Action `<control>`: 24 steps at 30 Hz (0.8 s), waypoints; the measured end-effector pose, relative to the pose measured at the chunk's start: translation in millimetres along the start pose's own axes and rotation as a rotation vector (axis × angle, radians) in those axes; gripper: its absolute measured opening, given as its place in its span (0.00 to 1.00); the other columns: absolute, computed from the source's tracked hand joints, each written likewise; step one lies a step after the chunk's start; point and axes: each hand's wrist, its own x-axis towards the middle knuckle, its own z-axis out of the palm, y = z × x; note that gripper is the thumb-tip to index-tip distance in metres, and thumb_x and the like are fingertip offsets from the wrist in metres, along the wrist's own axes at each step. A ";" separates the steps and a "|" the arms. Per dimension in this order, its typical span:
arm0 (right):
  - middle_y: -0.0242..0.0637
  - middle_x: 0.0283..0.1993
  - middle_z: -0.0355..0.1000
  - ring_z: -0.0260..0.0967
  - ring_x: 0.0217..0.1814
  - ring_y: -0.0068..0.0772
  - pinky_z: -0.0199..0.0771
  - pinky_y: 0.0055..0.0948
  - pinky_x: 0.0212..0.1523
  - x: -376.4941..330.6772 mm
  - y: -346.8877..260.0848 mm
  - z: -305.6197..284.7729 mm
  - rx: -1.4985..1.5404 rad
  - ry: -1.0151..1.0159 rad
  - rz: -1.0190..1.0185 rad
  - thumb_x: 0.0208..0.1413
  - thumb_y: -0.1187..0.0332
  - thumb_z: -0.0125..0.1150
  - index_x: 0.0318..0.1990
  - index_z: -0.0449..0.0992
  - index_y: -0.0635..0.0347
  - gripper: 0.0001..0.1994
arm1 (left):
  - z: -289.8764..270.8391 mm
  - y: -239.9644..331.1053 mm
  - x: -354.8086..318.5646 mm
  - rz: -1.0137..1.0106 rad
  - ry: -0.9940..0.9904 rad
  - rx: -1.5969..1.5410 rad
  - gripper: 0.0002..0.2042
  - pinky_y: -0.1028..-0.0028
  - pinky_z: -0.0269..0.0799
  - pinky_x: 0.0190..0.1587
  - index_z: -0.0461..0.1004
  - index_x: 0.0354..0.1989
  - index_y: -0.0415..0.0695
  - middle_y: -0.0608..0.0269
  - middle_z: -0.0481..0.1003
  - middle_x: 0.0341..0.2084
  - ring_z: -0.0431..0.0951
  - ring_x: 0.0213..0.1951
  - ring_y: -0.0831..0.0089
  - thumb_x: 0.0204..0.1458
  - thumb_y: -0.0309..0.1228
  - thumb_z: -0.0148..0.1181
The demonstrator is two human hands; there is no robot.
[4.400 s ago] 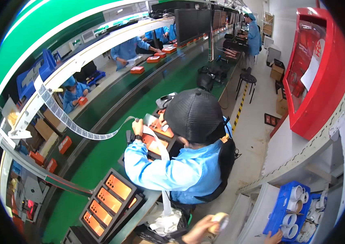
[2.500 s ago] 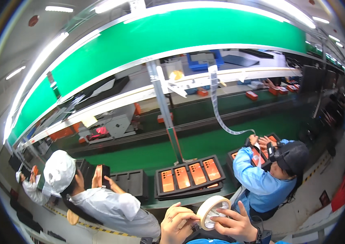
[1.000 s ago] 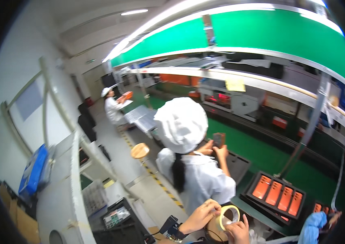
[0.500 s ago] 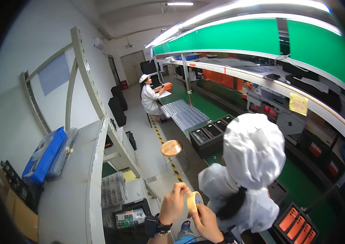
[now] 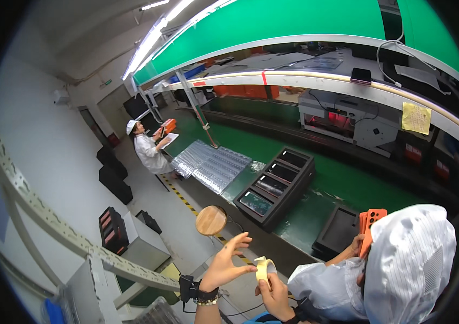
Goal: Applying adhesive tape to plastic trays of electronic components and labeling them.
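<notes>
"Holding what in the right hand [image 5: 276, 298]?"

"Gripping the tape roll [image 5: 262, 274] low on its rim, between both hands."

"And with the left hand [image 5: 223, 271]?"

"Spread open, thumb at the roll's edge; touching or not, impossible to tell."

"Room to move?"

"Leftward, toward the stool [image 5: 211, 220]; tighter rightward, near a white sleeve [image 5: 316, 276]."

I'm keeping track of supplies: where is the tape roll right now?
In the head view, the tape roll is low, right of centre, held in the right hand, with the spread left hand close on its left.
</notes>
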 end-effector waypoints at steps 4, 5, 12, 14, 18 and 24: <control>0.36 0.22 0.74 0.70 0.22 0.32 0.68 0.30 0.28 36.4 10.9 18.4 -0.144 0.014 -0.246 0.61 0.66 0.55 0.36 0.71 0.63 0.09 | -8.2 -22.8 18.6 -0.173 -0.228 -0.268 0.31 0.72 0.74 0.53 0.63 0.63 0.40 0.56 0.78 0.48 0.80 0.46 0.71 0.49 0.23 0.68; 0.38 0.22 0.73 0.70 0.22 0.41 0.69 0.33 0.31 44.1 13.4 24.2 -0.109 0.044 -0.233 0.59 0.65 0.57 0.33 0.72 0.62 0.09 | -8.9 -30.6 20.0 -0.247 -0.176 -0.310 0.25 0.73 0.74 0.52 0.69 0.58 0.38 0.56 0.78 0.47 0.80 0.46 0.71 0.50 0.23 0.66; 0.41 0.21 0.71 0.70 0.22 0.44 0.69 0.35 0.29 125.9 5.7 94.8 -0.294 -0.149 -0.447 0.59 0.64 0.59 0.29 0.71 0.60 0.10 | -78.0 -106.1 15.2 -0.282 0.287 -0.249 0.08 0.77 0.76 0.45 0.82 0.37 0.37 0.60 0.83 0.33 0.82 0.38 0.76 0.50 0.16 0.61; 0.43 0.19 0.69 0.70 0.22 0.45 0.69 0.37 0.26 162.8 22.8 118.5 -0.433 -0.298 -0.458 0.60 0.60 0.58 0.28 0.74 0.58 0.13 | -109.7 -131.9 20.7 -0.259 0.356 -0.269 0.07 0.77 0.76 0.44 0.83 0.35 0.37 0.61 0.83 0.30 0.82 0.37 0.76 0.49 0.16 0.61; 0.43 0.16 0.68 0.70 0.19 0.45 0.70 0.41 0.25 249.4 57.5 184.4 -0.579 -0.524 -0.399 0.62 0.53 0.54 0.30 0.76 0.55 0.16 | -203.4 -198.7 44.2 -0.079 0.509 -0.037 0.04 0.74 0.77 0.43 0.79 0.32 0.31 0.55 0.81 0.29 0.82 0.34 0.71 0.49 0.13 0.60; 0.39 0.25 0.74 0.74 0.35 0.38 0.71 0.34 0.49 339.0 98.8 296.5 -0.434 -0.762 -0.522 0.59 0.56 0.60 0.35 0.80 0.62 0.16 | -373.1 -304.3 74.7 -0.114 0.871 -0.231 0.03 0.71 0.79 0.40 0.77 0.33 0.32 0.52 0.80 0.26 0.82 0.30 0.68 0.51 0.16 0.63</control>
